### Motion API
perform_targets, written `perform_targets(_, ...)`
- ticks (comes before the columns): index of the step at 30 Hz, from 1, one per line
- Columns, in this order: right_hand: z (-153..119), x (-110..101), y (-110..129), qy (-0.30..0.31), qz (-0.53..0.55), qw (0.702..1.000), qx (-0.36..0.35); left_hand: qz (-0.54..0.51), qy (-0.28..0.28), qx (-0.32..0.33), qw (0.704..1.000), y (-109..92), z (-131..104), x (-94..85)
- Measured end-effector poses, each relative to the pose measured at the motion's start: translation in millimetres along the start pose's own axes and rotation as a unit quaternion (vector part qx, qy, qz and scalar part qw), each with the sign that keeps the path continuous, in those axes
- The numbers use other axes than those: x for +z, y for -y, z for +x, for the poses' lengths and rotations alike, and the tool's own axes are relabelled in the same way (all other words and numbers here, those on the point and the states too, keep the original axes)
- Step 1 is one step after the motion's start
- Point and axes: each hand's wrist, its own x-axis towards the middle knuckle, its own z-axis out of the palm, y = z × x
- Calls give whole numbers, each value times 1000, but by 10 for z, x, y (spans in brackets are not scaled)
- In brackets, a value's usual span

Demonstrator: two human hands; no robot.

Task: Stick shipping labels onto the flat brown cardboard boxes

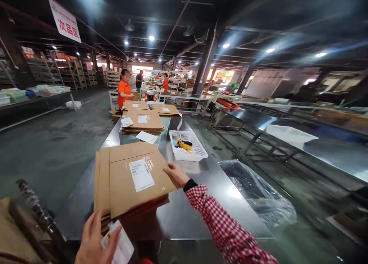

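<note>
- Overhead, lamps light a wide, dark-ceilinged hall, with shelving off to the left and a hanging sign above; further back I see a person in orange beyond the cardboard.
- Before me runs a shiny metal worktop, its glare spots strongest along the right side.
- On its near end lies a pile of flat cardboard, the top carton showing its shipping label face up, presumably so it can be read without turning.
- My right hand grasps that carton's right edge, fingers outside the label; I judge this steadies it and leaves the print uncovered.
- My left hand pinches a white slip beside the pile's near left corner, fingertips up against the cardboard. It seems to serve both at once; what the slip says, I can't tell.
- Further along sit more cardboard stacks, with a loose paper between them and my pile.
- Right of those, a white basket holds a yellow-and-black item, probably placed there to be within reach yet off the cardboard.
- Beyond the right edge, crumpled clear plastic lies lower down.
</note>
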Motion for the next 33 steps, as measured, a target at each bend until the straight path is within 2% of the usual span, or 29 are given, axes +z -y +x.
perform_targets(2, -109, -283, -134, 5, 54, 999, 3, -4, 14, -37, 999, -148, 0, -105)
perform_targets(4, -303, -697, -396, -16, 98, 995, 14, 0, 10, -129, 992, -320, -49, -152)
perform_targets(7, -665, -1404, -1052, -91, 168, 978, 77, -29, -38, -241, 969, -580, -153, -112)
perform_targets(9, -835, -1798, -1549, -109, 179, 968, 138, -50, -79, -252, 963, -738, -195, -38)
perform_targets(10, -878, -1931, -1762, -105, 162, 968, 157, -55, -99, -250, 962, -812, -205, 7)
perform_targets(12, -891, -2012, -2023, -137, 75, 971, 181, -61, -135, -239, 960, -951, -208, 108)
perform_targets(14, -883, -1810, -1979, -199, -25, 969, 145, -64, -167, -225, 958, -1086, -199, 223)
perform_targets(15, -902, -1613, -1838, -217, -56, 969, 100, -62, -179, -219, 957, -1154, -194, 286)
perform_targets(16, -944, -1366, -1631, -214, -59, 975, 26, -58, -189, -211, 957, -1222, -188, 351)
perform_targets(18, -1089, -801, -1098, -103, -25, 982, -154, -49, -206, -182, 960, -1352, -180, 474)
perform_targets(19, -1177, -523, -818, -21, -22, 968, -249, -44, -214, -161, 962, -1409, -181, 522)
perform_targets(20, -1261, -273, -557, 82, -22, 939, -333, -40, -226, -139, 963, -1458, -185, 552)
perform_targets(21, -1333, -66, -332, 120, -13, 914, -387, -38, -239, -115, 963, -1493, -195, 560)
perform_targets(22, -1387, 87, -152, 128, -6, 902, -411, -38, -246, -94, 964, -1512, -208, 540)
perform_targets(23, -1422, 185, -20, 133, 0, 897, -423, -39, -244, -80, 966, -1512, -225, 494)
perform_targets(25, -1433, 236, 132, 133, 14, 900, -415, -28, -218, -66, 973, -1452, -256, 328)
perform_targets(28, -1364, 137, 237, 207, 18, 878, -432, 5, -157, -15, 987, -1249, -270, 20)
perform_targets(30, -1319, 98, 315, 248, 12, 859, -448, -25, -89, 19, 996, -1098, -248, -115)
perform_targets(31, -1306, 105, 360, 257, 10, 856, -448, -63, -43, 15, 997, -1032, -231, -144)
perform_targets(33, -1301, 165, 448, 258, 15, 868, -425, -151, 24, -39, 988, -934, -196, -133)
